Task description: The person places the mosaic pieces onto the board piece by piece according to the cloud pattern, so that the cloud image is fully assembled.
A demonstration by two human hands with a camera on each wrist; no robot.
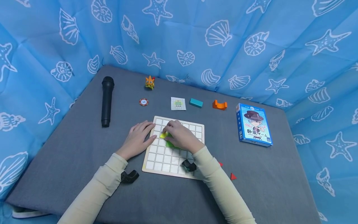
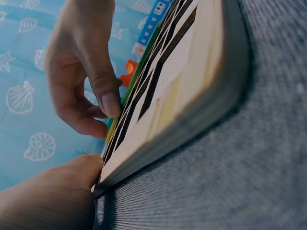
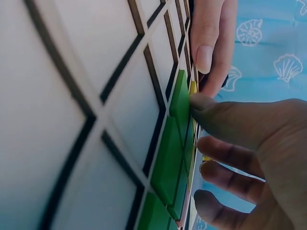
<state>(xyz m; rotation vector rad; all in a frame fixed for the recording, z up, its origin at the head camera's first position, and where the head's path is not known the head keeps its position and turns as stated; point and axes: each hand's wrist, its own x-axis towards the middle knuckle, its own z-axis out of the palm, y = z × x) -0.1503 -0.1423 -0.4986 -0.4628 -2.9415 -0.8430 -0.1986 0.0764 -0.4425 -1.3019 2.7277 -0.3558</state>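
One gridded board [image 1: 167, 168], right hand [image 1: 180, 136] pinching one yellow piece [image 1: 162, 135] near its left edge, green pieces [image 3: 168, 163] alongside; left hand [image 1: 137, 140] relaxed on that edge (two red pieces [image 1: 233, 176] beyond the lower-right corner)

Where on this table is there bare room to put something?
Bare cloth lies between the grid board and blue box, and between the microphone and poker chip. Crowded: on the board, around the left hand, right hand, yellow piece and green pieces.
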